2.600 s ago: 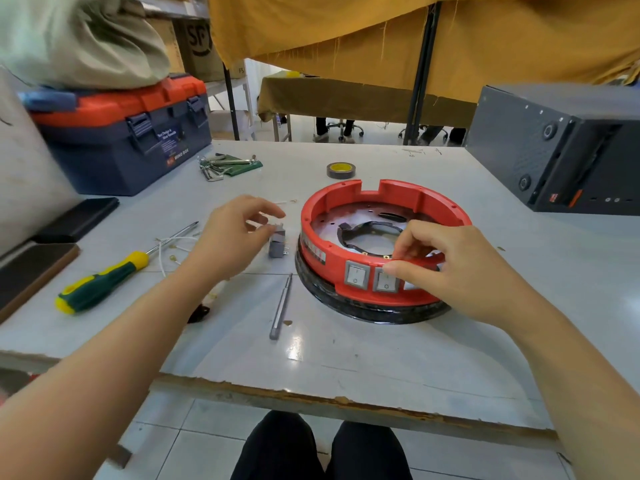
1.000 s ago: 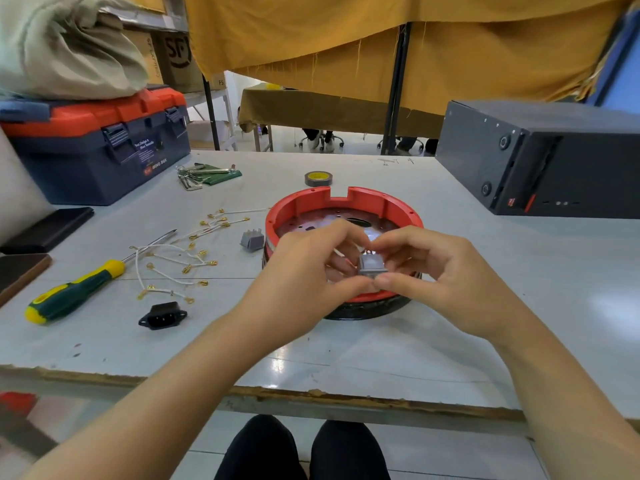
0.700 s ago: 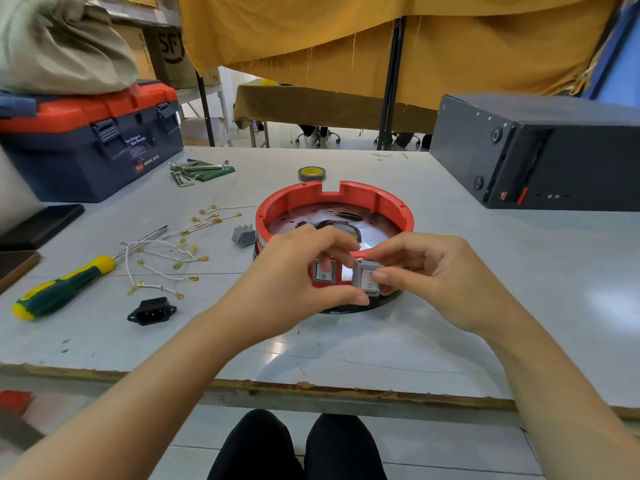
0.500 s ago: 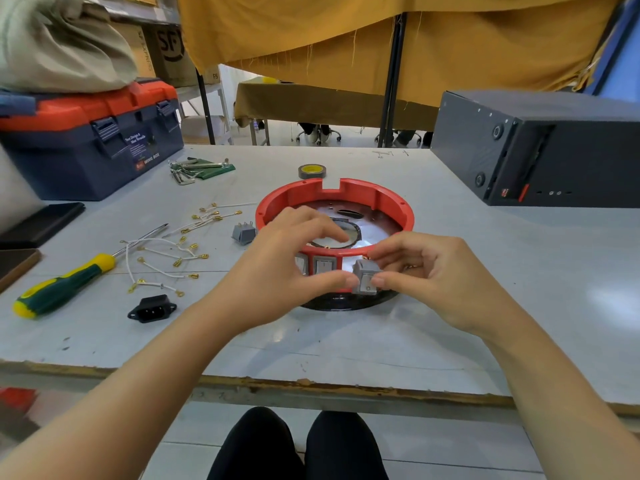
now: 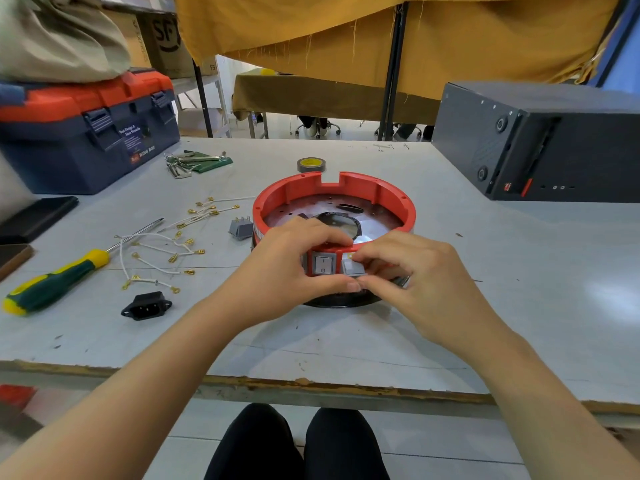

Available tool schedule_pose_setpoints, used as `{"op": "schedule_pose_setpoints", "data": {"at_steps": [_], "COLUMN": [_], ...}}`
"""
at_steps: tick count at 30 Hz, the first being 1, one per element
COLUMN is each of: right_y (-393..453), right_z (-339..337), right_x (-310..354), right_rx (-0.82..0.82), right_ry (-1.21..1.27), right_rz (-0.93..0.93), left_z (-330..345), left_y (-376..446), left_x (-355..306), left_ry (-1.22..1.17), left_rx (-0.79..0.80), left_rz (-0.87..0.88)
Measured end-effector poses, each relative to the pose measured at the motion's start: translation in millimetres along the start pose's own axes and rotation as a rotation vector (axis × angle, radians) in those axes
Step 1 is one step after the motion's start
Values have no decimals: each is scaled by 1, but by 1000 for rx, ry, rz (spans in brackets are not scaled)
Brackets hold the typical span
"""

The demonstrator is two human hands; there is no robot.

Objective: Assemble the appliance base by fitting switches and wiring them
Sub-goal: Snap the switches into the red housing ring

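Right between both hands: red appliance base (image 5: 374, 188), round, sitting on the grey table (image 5: 485, 306) on a black bottom ring. Left hand (image 5: 287, 268) curled over the near rim, fingers on top, thumb underneath against the front wall, gripping the base. Right hand (image 5: 412, 271) pinching a grey rocker switch (image 5: 353, 268) between fingertips and thumb, right at the front wall, next to an already seated rocker switch (image 5: 323, 264) with I/O marks. Can't tell if the pinched one is fully in its slot, fingers covering its edges.

Left of the left hand: spare grey switch (image 5: 240, 227) just beside the base, terminals up. Further left, bunch of white wires with brass terminals (image 5: 166, 251) scattered loose, black power inlet socket (image 5: 146, 305) nearer the table edge, green-yellow screwdriver (image 5: 52, 282) beyond the wires. Far left, blue-orange toolbox (image 5: 90, 133) with a hex key set (image 5: 194, 162) near it.

Beyond the hands, past the base: roll of tape (image 5: 310, 164). Off to the right of the right hand, well apart: big dark grey metal box (image 5: 540, 143).
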State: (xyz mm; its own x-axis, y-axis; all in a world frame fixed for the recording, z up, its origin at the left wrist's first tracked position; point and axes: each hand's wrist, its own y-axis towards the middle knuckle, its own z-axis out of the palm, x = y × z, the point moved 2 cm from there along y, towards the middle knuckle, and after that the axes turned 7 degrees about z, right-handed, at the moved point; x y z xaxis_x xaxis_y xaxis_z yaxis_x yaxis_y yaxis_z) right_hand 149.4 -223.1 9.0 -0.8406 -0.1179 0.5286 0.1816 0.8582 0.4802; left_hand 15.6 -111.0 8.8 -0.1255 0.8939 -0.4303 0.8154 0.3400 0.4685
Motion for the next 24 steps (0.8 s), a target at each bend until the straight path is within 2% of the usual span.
{"op": "schedule_pose_setpoints", "data": {"at_steps": [13,24], "right_y": [3,4], "right_z": [-1,3], "right_x": [-3,-10], "right_rx": [-31,-81], "right_ry": [-67,48], "right_rz": [-23,-48], "left_z": [3,5], "left_y": [1,1], "left_x": [0,3], "left_ry": [10,36], "left_rx": [-40,-45], "left_rz": [15,43]}}
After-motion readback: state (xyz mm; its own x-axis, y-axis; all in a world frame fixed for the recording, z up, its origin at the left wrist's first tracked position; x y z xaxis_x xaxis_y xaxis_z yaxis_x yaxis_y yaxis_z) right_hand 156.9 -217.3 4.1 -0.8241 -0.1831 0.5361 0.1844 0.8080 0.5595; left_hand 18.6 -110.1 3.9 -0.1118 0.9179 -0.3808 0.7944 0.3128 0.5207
